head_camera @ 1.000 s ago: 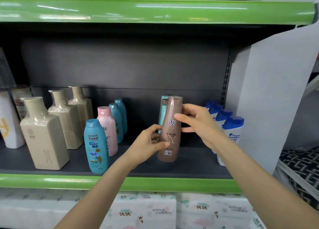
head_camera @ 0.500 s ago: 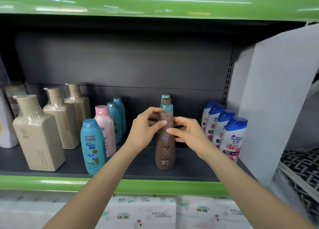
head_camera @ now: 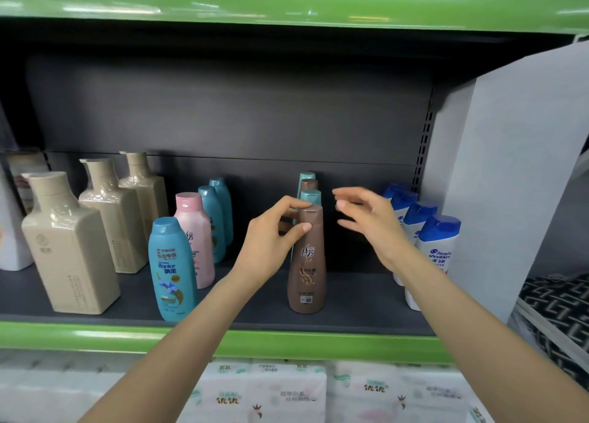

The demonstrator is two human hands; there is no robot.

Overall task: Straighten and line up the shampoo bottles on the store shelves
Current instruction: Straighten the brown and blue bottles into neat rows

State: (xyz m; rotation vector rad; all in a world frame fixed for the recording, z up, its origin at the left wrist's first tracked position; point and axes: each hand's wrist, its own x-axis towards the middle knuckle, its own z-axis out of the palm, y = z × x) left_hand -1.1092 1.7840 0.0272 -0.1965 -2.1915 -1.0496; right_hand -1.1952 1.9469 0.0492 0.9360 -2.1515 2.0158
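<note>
A: Standing upright at the front of the shelf (head_camera: 350,307), the brown bottle (head_camera: 306,263) heads a single file with 3 bottles behind it, teal, brown, teal.

B: Left hand (head_camera: 271,244) status?

A: Fingers (head_camera: 294,203) curled round the cap; thumb tip on the bottle's neck, index tip on the cap top. Grip is a pinch at cap level.

B: Right hand (head_camera: 371,221)?

A: Fingers spread and relaxed, holding nothing, just right of the cap, not touching it.

B: Neighbours?

A: Right of the right-hand fingers: 4 white bottles with blue caps (head_camera: 438,250) in a row. Left of the left-hand fingers: a teal Rejoice bottle (head_camera: 170,269), a pink bottle (head_camera: 194,237), then beige square bottles (head_camera: 68,250).
</note>
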